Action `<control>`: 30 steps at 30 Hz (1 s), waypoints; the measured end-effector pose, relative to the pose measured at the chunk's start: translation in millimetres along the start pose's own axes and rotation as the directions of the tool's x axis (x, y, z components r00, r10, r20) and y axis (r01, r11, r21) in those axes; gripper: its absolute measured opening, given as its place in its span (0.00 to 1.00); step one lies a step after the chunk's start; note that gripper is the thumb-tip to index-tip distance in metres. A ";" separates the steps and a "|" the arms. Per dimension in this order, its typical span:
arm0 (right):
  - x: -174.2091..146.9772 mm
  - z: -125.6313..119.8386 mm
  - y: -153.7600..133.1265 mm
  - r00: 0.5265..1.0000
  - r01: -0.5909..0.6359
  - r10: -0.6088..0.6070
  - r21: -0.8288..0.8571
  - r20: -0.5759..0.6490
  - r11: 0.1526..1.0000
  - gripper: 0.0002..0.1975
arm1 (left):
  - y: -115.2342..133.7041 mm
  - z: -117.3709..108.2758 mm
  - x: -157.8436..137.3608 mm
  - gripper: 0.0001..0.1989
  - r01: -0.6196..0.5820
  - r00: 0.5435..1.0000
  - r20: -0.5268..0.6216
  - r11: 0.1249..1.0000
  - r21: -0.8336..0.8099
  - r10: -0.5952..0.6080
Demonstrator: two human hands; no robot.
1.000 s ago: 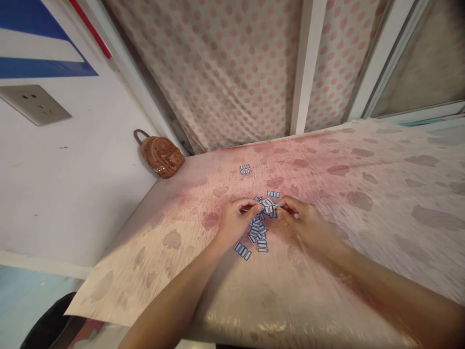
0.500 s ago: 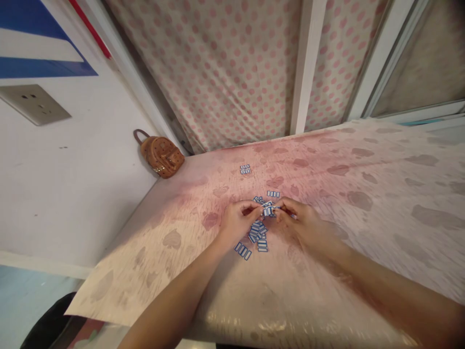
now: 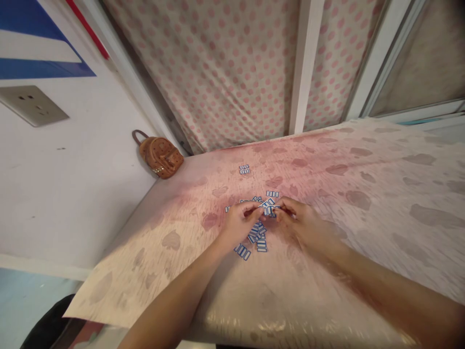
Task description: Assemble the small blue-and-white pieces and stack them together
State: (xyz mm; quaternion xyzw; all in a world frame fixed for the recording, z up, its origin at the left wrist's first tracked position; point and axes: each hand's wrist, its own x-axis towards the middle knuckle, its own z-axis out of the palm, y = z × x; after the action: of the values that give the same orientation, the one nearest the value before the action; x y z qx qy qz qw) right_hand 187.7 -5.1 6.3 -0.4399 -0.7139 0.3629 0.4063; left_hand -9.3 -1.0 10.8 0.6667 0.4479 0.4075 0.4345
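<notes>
My left hand (image 3: 238, 220) is closed in a pinch on a small flat blue-and-white piece (image 3: 268, 202), held at a slant. Facing it, my right hand (image 3: 296, 218) pinches a similar piece (image 3: 270, 211) at its right end. The two pieces overlap between my fingertips; whether they are joined I cannot tell. Beneath and in front of my hands lies a loose pile of such pieces (image 3: 257, 231), each with pale bars edged in blue. One lone piece (image 3: 242, 251) lies nearest me, and another (image 3: 272, 194) rests just beyond my fingers. My left hand hides part of the pile.
A paired block of pieces (image 3: 244, 169) lies farther back on the patterned tablecloth (image 3: 327, 271). A brown backpack-shaped pouch (image 3: 162, 156) stands at the back left corner by the wall. A dotted curtain (image 3: 232, 72) hangs behind the table, and a socket (image 3: 34, 105) is on the left wall.
The piece in my left hand has tilted and shows more of its face. My hands stay almost in place. More pieces show beyond my left hand, and the view has shifted slightly.
</notes>
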 end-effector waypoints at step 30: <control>-1.2 -0.5 -6.2 0.999 -0.035 0.035 -0.022 0.000 0.999 0.09 | 0.5 -0.4 -1.8 0.11 -0.001 1.000 0.002 0.996 0.092 0.001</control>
State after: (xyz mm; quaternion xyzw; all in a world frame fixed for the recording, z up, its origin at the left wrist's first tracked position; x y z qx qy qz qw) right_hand 186.4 -8.4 11.6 -0.4570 -0.7101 0.3620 0.3948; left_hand -10.0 -2.7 11.2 0.6866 0.4657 0.3859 0.4035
